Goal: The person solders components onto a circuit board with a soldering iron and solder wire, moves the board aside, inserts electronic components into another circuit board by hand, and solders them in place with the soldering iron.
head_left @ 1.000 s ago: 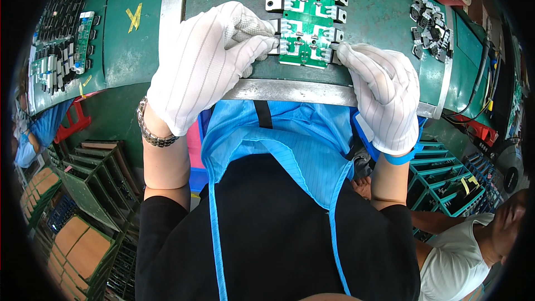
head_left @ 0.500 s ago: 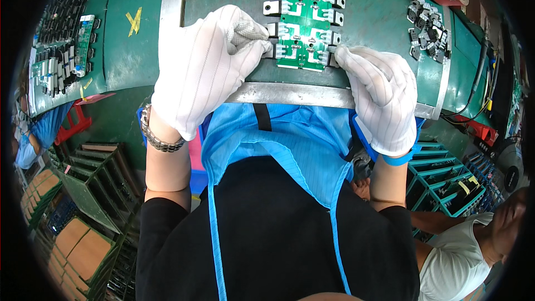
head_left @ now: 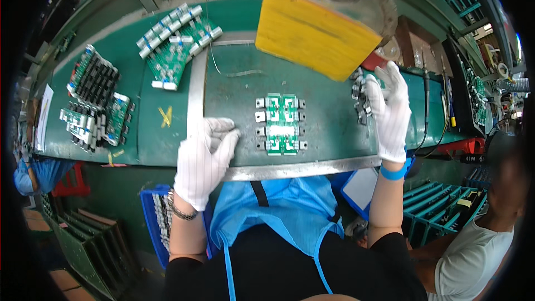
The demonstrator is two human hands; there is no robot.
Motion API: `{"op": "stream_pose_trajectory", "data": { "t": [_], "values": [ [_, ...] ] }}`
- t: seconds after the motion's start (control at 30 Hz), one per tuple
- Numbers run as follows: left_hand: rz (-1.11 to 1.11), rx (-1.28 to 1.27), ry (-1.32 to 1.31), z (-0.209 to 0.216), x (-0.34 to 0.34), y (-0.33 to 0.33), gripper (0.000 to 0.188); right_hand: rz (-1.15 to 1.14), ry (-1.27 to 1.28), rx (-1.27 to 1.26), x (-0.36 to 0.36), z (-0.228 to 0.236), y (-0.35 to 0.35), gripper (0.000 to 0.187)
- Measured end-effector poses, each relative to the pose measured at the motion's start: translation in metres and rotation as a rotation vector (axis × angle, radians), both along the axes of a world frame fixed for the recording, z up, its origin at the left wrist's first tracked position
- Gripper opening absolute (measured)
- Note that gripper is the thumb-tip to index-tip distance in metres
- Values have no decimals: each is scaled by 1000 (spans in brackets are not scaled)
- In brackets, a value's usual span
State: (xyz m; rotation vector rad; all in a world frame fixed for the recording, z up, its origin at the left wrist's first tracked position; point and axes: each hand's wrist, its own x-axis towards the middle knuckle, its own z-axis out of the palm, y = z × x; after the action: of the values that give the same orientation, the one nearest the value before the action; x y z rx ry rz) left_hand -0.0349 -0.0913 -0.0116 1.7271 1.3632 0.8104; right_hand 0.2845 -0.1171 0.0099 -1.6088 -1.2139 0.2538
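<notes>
A green circuit board panel [head_left: 282, 125] lies flat on the bench, with black tabbed components along its left and right edges. To its left, my gloved left hand [head_left: 205, 161] rests near the metal front edge, apart from the board. Its thumb and curled forefinger are separated, with nothing visible between them. My gloved right hand [head_left: 391, 111] is raised at the right beside a pile of black components [head_left: 360, 100]. Its fingers are spread upward and no held part shows. The hand hides some of the pile.
A yellow plate [head_left: 317, 33] stands before a large round grey object [head_left: 384, 5] at the back. Stacked green boards [head_left: 173, 58] lie at back left; boards with black parts [head_left: 97, 83] sit farther left. Cables hang at right. A person [head_left: 473, 256] is at lower right.
Both hands have left the board's sides. My right hand has moved right to the component pile; my left has drawn back leftward. The view has shifted, showing more of the bench's far side.
</notes>
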Motion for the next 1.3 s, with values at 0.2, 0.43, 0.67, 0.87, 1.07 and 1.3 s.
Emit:
{"op": "stream_pose_trajectory", "data": {
  "t": [0.2, 0.43, 0.67, 0.87, 1.07, 1.3],
  "values": [
    [-31, -94, -124, 11, -3, -10, 32, -41, 52, -412, 2, -7, 52, 48],
    [31, 23, -277, 19, -18, -24, 36, -9, 67, -86, -4, 1, 15, 25],
    [-37, 934, -82, 15, -11, -19, 88, 355, -228, 493, 0, 4, -37, 27],
    [-505, 1071, 224, 25, -9, -33, 41, 712, 105, 255, -22, 5, -18, 39],
    [-382, 905, 390, 19, 7, -86, 38, 884, 1122, -504, -16, 25, 25, 61],
    [-373, 822, 586, 4, 49, -91, 46, 831, -253, -232, -38, -1, 71, 35]
  ]
}}
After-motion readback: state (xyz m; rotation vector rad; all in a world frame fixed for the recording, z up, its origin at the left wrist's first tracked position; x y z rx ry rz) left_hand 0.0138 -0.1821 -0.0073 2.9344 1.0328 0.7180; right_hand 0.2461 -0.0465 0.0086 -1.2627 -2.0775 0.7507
